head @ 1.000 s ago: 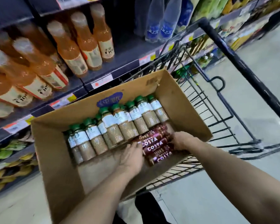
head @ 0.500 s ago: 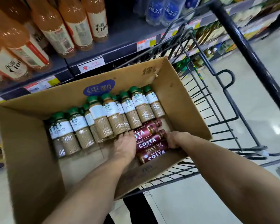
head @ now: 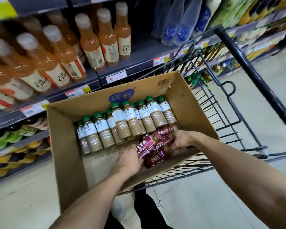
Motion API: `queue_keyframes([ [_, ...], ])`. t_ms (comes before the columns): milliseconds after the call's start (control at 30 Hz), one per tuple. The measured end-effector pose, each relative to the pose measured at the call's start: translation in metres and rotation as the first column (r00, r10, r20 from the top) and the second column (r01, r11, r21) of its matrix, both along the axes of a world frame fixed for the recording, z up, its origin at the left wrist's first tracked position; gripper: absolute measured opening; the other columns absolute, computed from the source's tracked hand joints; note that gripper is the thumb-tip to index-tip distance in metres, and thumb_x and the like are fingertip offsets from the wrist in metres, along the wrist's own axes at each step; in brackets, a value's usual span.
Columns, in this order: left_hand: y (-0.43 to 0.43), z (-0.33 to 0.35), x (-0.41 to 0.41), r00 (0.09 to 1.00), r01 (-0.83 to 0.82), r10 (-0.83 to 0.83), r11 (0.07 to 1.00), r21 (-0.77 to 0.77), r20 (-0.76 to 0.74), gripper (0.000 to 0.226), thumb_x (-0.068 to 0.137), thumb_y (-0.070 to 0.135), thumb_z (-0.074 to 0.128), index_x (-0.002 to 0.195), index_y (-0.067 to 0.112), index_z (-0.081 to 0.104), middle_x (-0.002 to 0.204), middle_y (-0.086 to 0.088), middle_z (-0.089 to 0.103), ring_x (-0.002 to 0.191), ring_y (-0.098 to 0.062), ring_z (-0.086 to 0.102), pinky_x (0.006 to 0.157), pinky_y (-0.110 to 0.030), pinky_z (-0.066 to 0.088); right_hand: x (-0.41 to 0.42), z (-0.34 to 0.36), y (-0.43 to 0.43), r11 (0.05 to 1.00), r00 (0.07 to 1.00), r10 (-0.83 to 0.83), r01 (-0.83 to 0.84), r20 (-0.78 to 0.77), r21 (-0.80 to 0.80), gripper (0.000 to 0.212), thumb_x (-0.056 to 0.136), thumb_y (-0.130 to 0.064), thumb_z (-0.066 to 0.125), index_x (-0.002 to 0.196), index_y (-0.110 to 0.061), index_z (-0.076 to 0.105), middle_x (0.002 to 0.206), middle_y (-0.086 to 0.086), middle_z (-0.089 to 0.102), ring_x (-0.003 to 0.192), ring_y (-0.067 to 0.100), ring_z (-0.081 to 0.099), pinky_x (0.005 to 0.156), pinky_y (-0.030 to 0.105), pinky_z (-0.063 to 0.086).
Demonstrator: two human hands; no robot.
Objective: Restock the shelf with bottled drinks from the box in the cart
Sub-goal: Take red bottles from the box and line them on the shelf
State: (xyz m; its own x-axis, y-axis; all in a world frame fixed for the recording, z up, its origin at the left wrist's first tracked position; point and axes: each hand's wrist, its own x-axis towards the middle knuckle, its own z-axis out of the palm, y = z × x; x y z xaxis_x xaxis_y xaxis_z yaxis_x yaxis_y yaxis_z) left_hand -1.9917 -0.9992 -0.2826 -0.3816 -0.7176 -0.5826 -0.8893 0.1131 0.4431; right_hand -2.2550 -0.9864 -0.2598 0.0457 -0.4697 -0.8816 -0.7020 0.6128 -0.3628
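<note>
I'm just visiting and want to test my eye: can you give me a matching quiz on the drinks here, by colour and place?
1 Starbucks latte bottles
2 Costa coffee bottles
3 orange drink bottles
4 clear bottles

A white caps, on the shelf
B maroon wraps, lying in the cardboard box
C blue labels, on the shelf
D green caps, in the cardboard box

Pairs: 1-D, 2-B, 3-A, 4-C

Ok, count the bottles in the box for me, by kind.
Latte bottles: 11 that show; they overlap, so there may be more.
Costa bottles: 4, with the left hand and right hand on them.
Total: at least 15.
</note>
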Motion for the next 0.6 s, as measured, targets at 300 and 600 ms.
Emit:
queue_keyframes([
  [300,0.01,0.066,0.062,0.984,-0.139,0.131,0.989,-0.056,-0.121,0.047,0.082,0.038,0.071,0.122,0.023,0.052,0.117,-0.002,0.063,0.11,-0.025,0.058,0.09,-0.032,0.047,0.074,0.033,0.027,0.928,0.966,-0.206,0.142,-0.156,-0.346,0.024,0.071,-0.022,0.081,0.086,-0.023,0.063,0.079,-0.012,0.067,0.08,0.014,0.066,0.067,0.021,0.046],
  [600,0.003,0.141,0.133,0.901,-0.286,0.243,0.955,-0.073,-0.358,0.041,0.08,0.035,0.076,0.113,0.024,0.055,0.1,0.002,0.065,0.095,-0.025,0.064,0.071,-0.027,0.041,0.143,0.143,0.008,0.679,0.913,-0.408,0.324,0.028,-0.659,0.025,0.065,-0.034,0.081,0.073,-0.018,0.062,0.057,-0.012,0.057,0.044,-0.002,0.048,0.044,0.015,0.038],
])
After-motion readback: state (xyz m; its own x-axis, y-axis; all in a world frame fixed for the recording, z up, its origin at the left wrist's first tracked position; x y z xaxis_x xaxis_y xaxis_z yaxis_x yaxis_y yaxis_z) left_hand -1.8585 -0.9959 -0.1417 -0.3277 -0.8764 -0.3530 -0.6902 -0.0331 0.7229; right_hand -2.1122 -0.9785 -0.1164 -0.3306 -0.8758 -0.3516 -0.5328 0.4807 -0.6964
